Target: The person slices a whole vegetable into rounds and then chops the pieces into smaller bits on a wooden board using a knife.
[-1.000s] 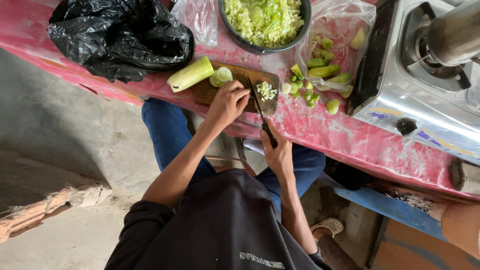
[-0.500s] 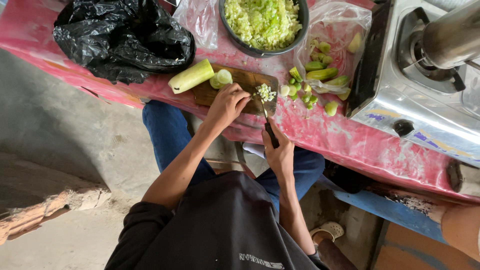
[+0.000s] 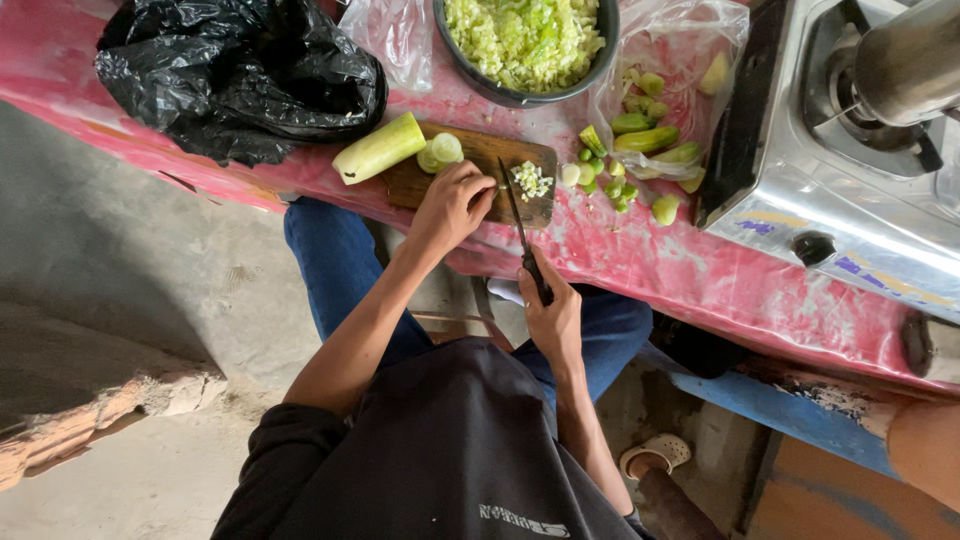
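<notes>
At top centre, the bowl (image 3: 520, 45) is heaped with chopped gourd (most work looks done). On the board (image 3: 470, 175), upper centre, a small pile (image 3: 531, 181) lies by the knife (image 3: 522, 235), gripped by right-hand fingers (image 3: 553, 318); left fingers (image 3: 452, 205) curl on an unseen piece. One gourd (image 3: 378, 148) remains.

Tight quarters on the wooden cutting board (image 3: 470, 165): the left hand (image 3: 450, 205) covers its middle and the knife (image 3: 520, 225) cuts across its right part. The gourd piece (image 3: 378, 148) blocks the left end, the dark bowl (image 3: 520, 95) hems the far edge, and loose green bits (image 3: 610, 185) crowd the right. Bare pink table (image 3: 720, 280) lies open toward the gas stove (image 3: 830, 200), while the black plastic bag (image 3: 240, 75) walls off the far left.
</notes>
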